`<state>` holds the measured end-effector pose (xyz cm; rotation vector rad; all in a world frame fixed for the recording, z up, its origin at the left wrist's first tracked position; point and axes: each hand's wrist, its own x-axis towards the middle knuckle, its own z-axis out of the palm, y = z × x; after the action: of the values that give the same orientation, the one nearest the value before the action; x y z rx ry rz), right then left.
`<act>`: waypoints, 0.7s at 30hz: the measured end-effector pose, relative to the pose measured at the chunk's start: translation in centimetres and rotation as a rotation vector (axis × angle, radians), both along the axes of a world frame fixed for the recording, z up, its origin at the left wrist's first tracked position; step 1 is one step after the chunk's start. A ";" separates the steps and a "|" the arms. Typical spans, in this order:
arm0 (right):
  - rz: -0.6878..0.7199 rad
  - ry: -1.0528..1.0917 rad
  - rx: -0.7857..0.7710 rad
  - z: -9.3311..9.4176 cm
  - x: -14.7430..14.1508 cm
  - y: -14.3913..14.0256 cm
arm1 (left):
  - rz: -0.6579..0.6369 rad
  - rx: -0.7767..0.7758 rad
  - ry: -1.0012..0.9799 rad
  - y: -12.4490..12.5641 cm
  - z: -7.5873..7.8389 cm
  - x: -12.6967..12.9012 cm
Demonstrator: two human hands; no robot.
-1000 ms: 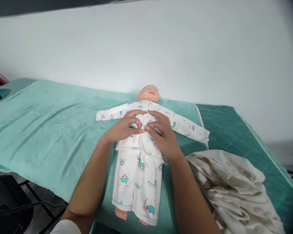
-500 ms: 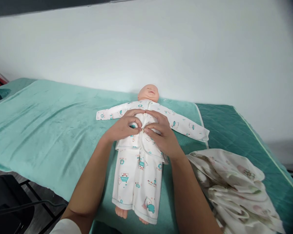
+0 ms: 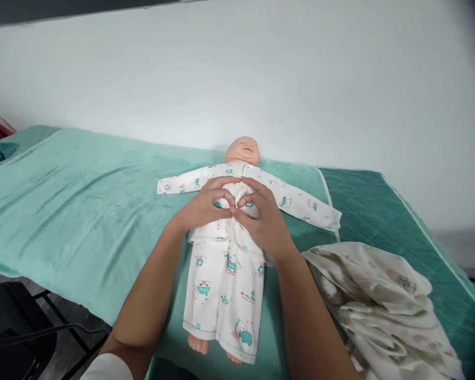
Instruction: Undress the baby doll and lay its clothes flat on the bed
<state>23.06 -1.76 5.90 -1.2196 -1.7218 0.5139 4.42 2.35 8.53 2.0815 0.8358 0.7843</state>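
A baby doll point(image 3: 243, 150) lies on its back in a white printed pajama top point(image 3: 309, 206) and matching pajama pants point(image 3: 221, 295). Its sleeves are spread out to both sides, and its feet show below the pant legs. Over the middle of the chest, my left hand point(image 3: 210, 203) pinches one side of the top's front opening. My right hand point(image 3: 263, 216) pinches the other side, its fingertips meeting those of the left. Whatever button or edge sits between the fingertips is hidden by them.
A teal blanket point(image 3: 75, 211) covers the table, with a darker quilted cover point(image 3: 358, 200) at the right. Beside my right forearm lies a crumpled printed cloth point(image 3: 388, 301). A black chair point(image 3: 16, 327) stands at the lower left. The white wall point(image 3: 237, 74) rises behind the doll.
My fingertips have closed together at the front opening, covering a small button that showed between them before. The doll and the cloth lie as before; the view has shifted slightly.
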 end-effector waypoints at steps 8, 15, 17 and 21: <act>-0.044 0.357 -0.096 0.1 0.8 0.1 | 0.048 -0.197 -0.318 0.9 -0.7 -0.8; -0.673 0.798 -0.113 -2.9 4.9 2.3 | 0.959 -0.206 -0.765 3.7 -3.8 -2.4; -0.636 0.676 -0.087 -3.5 4.4 2.5 | 1.022 -0.074 -0.610 3.9 -4.3 -2.1; -0.542 0.377 -0.091 -3.4 2.3 1.9 | 0.750 0.205 -0.151 4.2 -4.6 -0.8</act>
<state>25.37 0.09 2.49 -1.4773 -1.0068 0.4558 3.65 6.55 3.92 1.8284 1.5286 1.4481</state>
